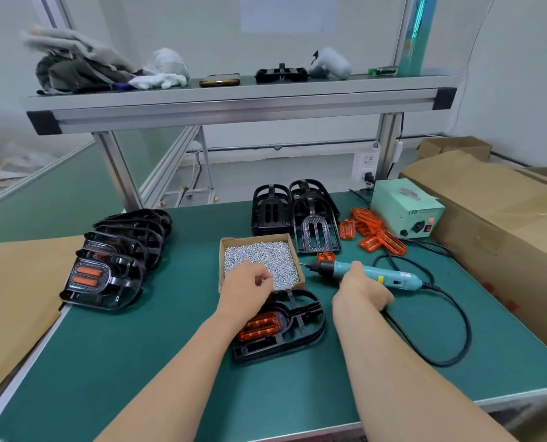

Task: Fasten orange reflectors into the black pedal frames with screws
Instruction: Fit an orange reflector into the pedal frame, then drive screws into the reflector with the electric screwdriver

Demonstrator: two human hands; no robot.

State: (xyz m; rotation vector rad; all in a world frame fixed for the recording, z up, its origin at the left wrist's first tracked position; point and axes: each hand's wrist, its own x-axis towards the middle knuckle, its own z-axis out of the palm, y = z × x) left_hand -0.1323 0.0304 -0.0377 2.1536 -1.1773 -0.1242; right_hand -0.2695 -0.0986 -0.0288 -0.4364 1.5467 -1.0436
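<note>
A black pedal frame (292, 327) with two orange reflectors (259, 327) seated in it lies on the green mat in front of me. Just behind it stands a cardboard box of small silver screws (265, 256). My left hand (248, 285) reaches into that box, its fingertips pinching at the screws. My right hand (361, 290) grips the teal electric screwdriver (374, 274), which lies nearly flat with its bit pointing left toward the box. Loose orange reflectors (374, 232) are piled at the right rear.
A row of finished pedals (119, 256) leans at the left. Empty black frames (294, 212) are stacked behind the screw box. A pale green power supply (407, 212) and big cardboard cartons (495, 218) stand to the right. The screwdriver's black cable (457, 317) loops across the mat.
</note>
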